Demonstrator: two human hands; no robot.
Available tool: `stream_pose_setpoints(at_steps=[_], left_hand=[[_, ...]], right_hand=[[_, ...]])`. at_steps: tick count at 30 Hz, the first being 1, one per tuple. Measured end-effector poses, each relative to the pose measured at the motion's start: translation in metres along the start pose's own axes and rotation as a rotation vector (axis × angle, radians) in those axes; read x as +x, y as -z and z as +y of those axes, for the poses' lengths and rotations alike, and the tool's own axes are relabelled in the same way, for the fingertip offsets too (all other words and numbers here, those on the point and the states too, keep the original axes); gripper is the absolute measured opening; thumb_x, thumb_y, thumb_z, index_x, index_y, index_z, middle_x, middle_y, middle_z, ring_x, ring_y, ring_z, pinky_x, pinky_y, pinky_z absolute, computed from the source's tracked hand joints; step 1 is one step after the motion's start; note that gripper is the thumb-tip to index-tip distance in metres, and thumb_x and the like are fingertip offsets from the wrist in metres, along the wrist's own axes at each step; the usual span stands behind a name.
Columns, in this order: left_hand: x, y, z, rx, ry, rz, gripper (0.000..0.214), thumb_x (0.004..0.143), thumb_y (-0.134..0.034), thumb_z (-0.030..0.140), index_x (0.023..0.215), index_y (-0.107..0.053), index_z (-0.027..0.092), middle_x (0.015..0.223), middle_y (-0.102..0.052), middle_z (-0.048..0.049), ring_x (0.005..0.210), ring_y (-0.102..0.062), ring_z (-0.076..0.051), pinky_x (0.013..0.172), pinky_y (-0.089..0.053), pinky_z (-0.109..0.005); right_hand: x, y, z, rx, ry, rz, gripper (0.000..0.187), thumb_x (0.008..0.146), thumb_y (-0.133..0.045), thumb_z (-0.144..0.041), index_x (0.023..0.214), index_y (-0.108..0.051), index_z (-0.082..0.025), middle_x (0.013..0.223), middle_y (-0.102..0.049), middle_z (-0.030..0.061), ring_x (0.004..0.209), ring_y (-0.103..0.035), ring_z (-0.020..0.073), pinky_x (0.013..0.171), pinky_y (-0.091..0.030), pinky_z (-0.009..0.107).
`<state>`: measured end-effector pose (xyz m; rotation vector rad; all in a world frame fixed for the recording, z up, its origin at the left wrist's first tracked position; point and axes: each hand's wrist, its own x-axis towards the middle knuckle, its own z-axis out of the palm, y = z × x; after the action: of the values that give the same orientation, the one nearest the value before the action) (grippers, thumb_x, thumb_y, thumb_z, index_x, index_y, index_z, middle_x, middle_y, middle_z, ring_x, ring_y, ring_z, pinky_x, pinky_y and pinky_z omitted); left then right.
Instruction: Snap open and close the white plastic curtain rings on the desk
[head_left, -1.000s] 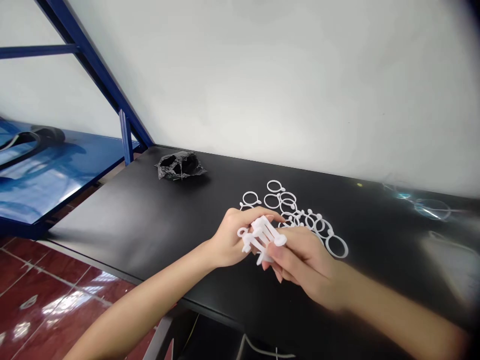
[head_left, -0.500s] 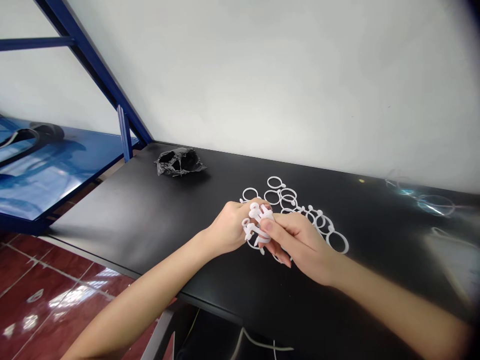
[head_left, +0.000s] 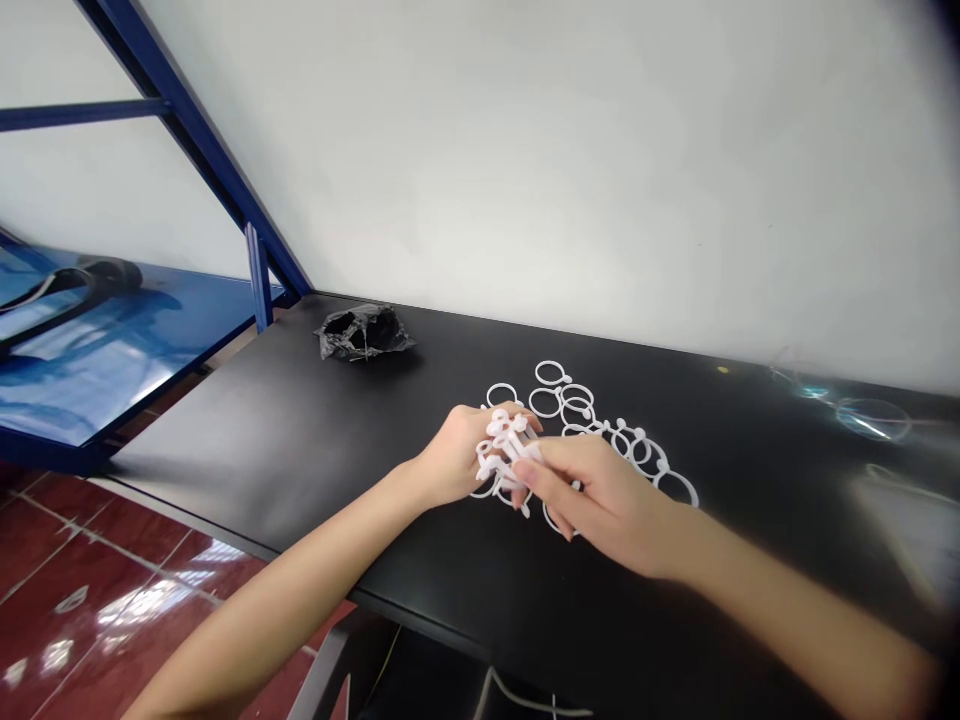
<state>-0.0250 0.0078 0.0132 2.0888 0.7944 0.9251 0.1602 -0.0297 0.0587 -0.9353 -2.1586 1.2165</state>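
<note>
A bunch of white plastic curtain rings (head_left: 501,445) with small eyelets is gathered between my two hands, above the table. My left hand (head_left: 454,455) is wrapped round the bunch from the left, its fingers partly hidden behind the rings. From the right, my right hand (head_left: 611,500) pinches part of the same bunch, with the thumb laid across the front. Under and behind the hands, several loose curtain rings (head_left: 576,398) of the same kind lie on the black table, some overlapping.
A crumpled black plastic bag (head_left: 364,333) lies at the table's back left. Clear-lensed glasses (head_left: 874,418) rest at the far right. The black table (head_left: 300,430) meets a pale wall behind. A blue metal frame (head_left: 217,170) and blue surface (head_left: 172,320) stand at left.
The held rings have shifted slightly left, deeper toward my left hand, and their eyelets sit differently. My right hand has moved a little left with them. The view has tilted slightly.
</note>
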Motion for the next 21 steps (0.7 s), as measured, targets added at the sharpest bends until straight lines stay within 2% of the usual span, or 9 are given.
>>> stream_pose_setpoints(at_steps=[2, 4, 7, 10, 11, 13, 16, 18, 21], left_hand=[[0.004, 0.015, -0.004, 0.11, 0.017, 0.011, 0.022, 0.089, -0.05, 0.032, 0.088, -0.062, 0.014, 0.076, -0.066, -0.0024, 0.062, -0.058, -0.012, 0.06, -0.045, -0.022], [0.007, 0.038, -0.007, 0.253, 0.109, -0.009, 0.023, 0.089, -0.047, 0.029, 0.075, -0.059, 0.013, 0.065, -0.06, -0.0002, 0.056, -0.05, -0.01, 0.056, -0.039, -0.02], [0.006, 0.083, -0.013, 0.377, 0.291, -0.113, 0.019, 0.082, -0.045, 0.019, 0.07, -0.058, 0.013, 0.064, -0.058, -0.001, 0.058, -0.048, -0.01, 0.056, -0.037, -0.02], [0.002, 0.123, -0.023, 0.142, 0.581, -0.519, 0.019, 0.075, -0.045, 0.018, 0.073, -0.062, 0.012, 0.064, -0.059, -0.0014, 0.052, -0.049, -0.011, 0.049, -0.038, -0.02], [0.001, 0.132, -0.027, 0.127, 0.625, -0.565, 0.02, 0.075, -0.044, 0.018, 0.074, -0.064, 0.012, 0.062, -0.058, -0.0015, 0.051, -0.05, -0.011, 0.047, -0.038, -0.02], [0.002, 0.144, -0.034, 0.132, 0.7, -0.627, 0.018, 0.073, -0.049, 0.022, 0.072, -0.065, 0.013, 0.057, -0.057, -0.0015, 0.049, -0.051, -0.013, 0.046, -0.04, -0.022], [0.007, 0.147, -0.043, 0.213, 0.795, -0.617, 0.018, 0.073, -0.059, 0.031, 0.071, -0.064, 0.014, 0.052, -0.053, -0.0005, 0.05, -0.053, -0.015, 0.049, -0.044, -0.024], [0.012, 0.147, -0.046, 0.253, 0.824, -0.586, 0.023, 0.072, -0.063, 0.035, 0.081, -0.064, 0.014, 0.055, -0.055, 0.0002, 0.054, -0.055, -0.016, 0.052, -0.045, -0.024], [0.016, 0.148, -0.046, 0.296, 0.842, -0.547, 0.049, 0.071, -0.068, 0.045, 0.11, -0.059, 0.015, 0.064, -0.06, 0.0005, 0.056, -0.057, -0.016, 0.056, -0.045, -0.025]], right_hand=[[0.003, 0.009, 0.002, 0.06, -0.094, 0.039, 0.031, 0.098, -0.048, -0.042, 0.094, -0.066, -0.017, 0.061, -0.058, -0.0023, 0.053, -0.059, 0.0107, 0.05, -0.043, 0.023], [0.006, 0.02, 0.005, 0.063, -0.133, 0.141, 0.032, 0.094, -0.055, -0.043, 0.11, -0.065, -0.018, 0.064, -0.064, -0.0007, 0.06, -0.064, 0.0139, 0.051, -0.045, 0.024], [0.008, 0.035, 0.008, 0.048, -0.191, 0.284, 0.035, 0.092, -0.058, -0.045, 0.114, -0.066, -0.019, 0.061, -0.066, 0.0004, 0.059, -0.066, 0.0157, 0.052, -0.047, 0.026], [0.009, 0.042, 0.012, 0.083, -0.235, 0.36, 0.036, 0.09, -0.059, -0.048, 0.112, -0.067, -0.02, 0.067, -0.068, 0.0022, 0.062, -0.066, 0.0159, 0.056, -0.051, 0.028], [0.01, 0.043, 0.013, 0.089, -0.235, 0.378, 0.036, 0.089, -0.059, -0.048, 0.112, -0.067, -0.02, 0.072, -0.07, 0.003, 0.065, -0.067, 0.0161, 0.058, -0.053, 0.029], [0.011, 0.042, 0.015, 0.094, -0.227, 0.399, 0.036, 0.089, -0.06, -0.048, 0.111, -0.067, -0.021, 0.081, -0.071, 0.005, 0.069, -0.068, 0.0162, 0.061, -0.054, 0.03], [0.012, 0.041, 0.017, 0.097, -0.222, 0.402, 0.035, 0.088, -0.06, -0.047, 0.11, -0.067, -0.02, 0.089, -0.071, 0.0074, 0.068, -0.067, 0.0157, 0.059, -0.054, 0.03], [0.012, 0.042, 0.017, 0.094, -0.22, 0.405, 0.036, 0.088, -0.06, -0.047, 0.109, -0.067, -0.019, 0.088, -0.071, 0.0079, 0.067, -0.067, 0.0157, 0.059, -0.054, 0.03], [0.012, 0.047, 0.016, 0.079, -0.215, 0.416, 0.037, 0.088, -0.06, -0.048, 0.108, -0.068, -0.018, 0.077, -0.071, 0.006, 0.065, -0.066, 0.0158, 0.06, -0.054, 0.031]])
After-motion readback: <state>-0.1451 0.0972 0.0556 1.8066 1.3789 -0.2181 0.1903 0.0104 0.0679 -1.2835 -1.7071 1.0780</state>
